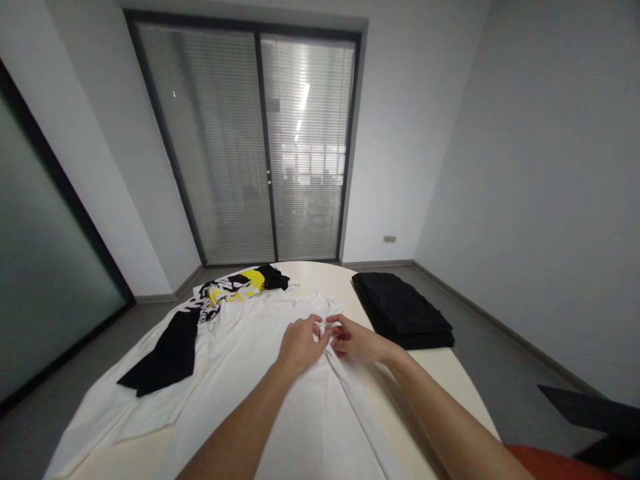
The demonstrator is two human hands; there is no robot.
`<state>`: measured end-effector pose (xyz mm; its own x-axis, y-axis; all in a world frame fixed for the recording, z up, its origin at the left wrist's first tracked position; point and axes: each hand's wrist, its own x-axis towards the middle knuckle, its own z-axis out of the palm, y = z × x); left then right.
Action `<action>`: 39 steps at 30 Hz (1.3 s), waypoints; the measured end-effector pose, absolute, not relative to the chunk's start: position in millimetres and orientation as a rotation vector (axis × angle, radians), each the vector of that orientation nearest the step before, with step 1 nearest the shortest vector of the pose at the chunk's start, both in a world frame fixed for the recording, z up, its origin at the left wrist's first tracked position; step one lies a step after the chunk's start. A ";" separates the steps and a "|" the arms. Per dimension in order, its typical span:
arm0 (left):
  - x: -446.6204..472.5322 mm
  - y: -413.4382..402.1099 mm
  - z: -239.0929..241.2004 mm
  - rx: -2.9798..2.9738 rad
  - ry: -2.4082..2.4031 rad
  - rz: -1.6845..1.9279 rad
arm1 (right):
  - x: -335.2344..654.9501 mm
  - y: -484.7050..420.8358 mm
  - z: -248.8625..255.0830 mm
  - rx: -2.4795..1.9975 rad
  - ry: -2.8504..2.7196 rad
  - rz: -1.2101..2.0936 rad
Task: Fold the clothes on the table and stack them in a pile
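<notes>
A white shirt point(260, 373) lies spread over the table, with its far end near the table's middle and its near end running out of the bottom of the view. At its upper right edge, my left hand point(301, 343) is closed on the fabric, thumb and fingers pinched together. Close beside it, my right hand point(356, 340) pinches the same edge from the right. A gathered fold of cloth shows between the two hands and runs down the shirt's right side. The exact grip of the fingertips is partly hidden.
Left of the shirt lie more white garments with a black piece point(173, 353) and a black, white and yellow print point(235, 287). A folded black stack of cloth point(400, 307) sits on the right of the pale round-edged table point(450, 373). Dark and red furniture shows at lower right.
</notes>
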<state>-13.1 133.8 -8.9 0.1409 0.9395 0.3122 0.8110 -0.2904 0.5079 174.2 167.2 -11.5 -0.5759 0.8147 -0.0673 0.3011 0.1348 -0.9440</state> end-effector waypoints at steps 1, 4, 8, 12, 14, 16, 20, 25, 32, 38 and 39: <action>-12.4 133.6 -8.3 2.188 1.735 0.843 | 176.1 170.0 -12.6 -1.092 -1.928 1.439; -9.9 133.3 -5.2 2.165 1.774 0.749 | 181.7 178.1 -14.5 -1.216 -1.959 1.170; -5.9 128.4 3.6 2.159 1.810 0.593 | 189.1 183.8 -15.8 -1.380 -2.037 0.641; -0.7 119.0 12.6 2.208 1.833 0.441 | 191.2 189.6 -21.3 -1.559 -2.024 0.374; 1.0 115.8 14.1 2.236 1.840 0.413 | 188.7 194.5 -24.8 -1.632 -2.021 0.278; 1.3 114.7 13.4 2.243 1.853 0.410 | 184.9 200.1 -26.8 -1.694 -2.008 0.216; -1.2 116.3 9.7 2.256 1.868 0.424 | 180.7 212.7 -22.5 -1.747 -2.027 0.190; -3.0 117.7 9.0 2.206 1.898 0.387 | 184.6 239.4 -6.3 -1.554 -2.141 0.229; -2.2 119.9 11.7 2.053 1.958 0.424 | 163.9 279.0 10.7 -1.189 -2.330 0.481; -3.9 121.1 23.0 1.994 1.956 0.369 | 140.9 289.9 9.2 -1.133 -2.336 0.544; -4.7 121.1 26.1 1.978 1.953 0.360 | 138.5 291.0 8.5 -1.129 -2.333 0.551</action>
<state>-4.7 121.1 26.1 0.0243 0.9982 -0.0554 0.9128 0.0004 0.4084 138.5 291.0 8.5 -0.5399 0.8040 0.2493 0.6073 0.5771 -0.5461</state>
